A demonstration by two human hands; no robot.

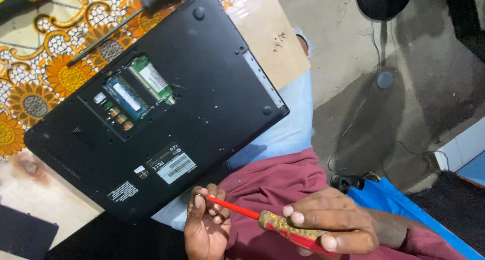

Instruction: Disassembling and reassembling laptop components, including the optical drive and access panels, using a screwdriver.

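I see a table (283, 43) covered in the upper left of the frame by a sunflower-patterned cloth (45, 73), its bare tan corner ending near upper centre. A black laptop (202, 88) lies upside down on it, tilted across the frame, with its lower right edge overhanging the table above my lap; its open hatch shows the memory modules (134, 88). A black-handled screwdriver (126, 20) rests on the cloth just beyond the laptop's upper left edge. To the right the concrete floor (343, 63) lies open, crossed by a thin cable (353, 118), with a dark round base (384, 0) at the top edge. At lower centre, my right hand (333, 222) has its grip closed around the yellow-and-red handle of a red-shafted screwdriver (262, 219), while my left hand (204, 224) pinches its tip between the fingertips. Both hands sit below the laptop's near edge, apart from it.
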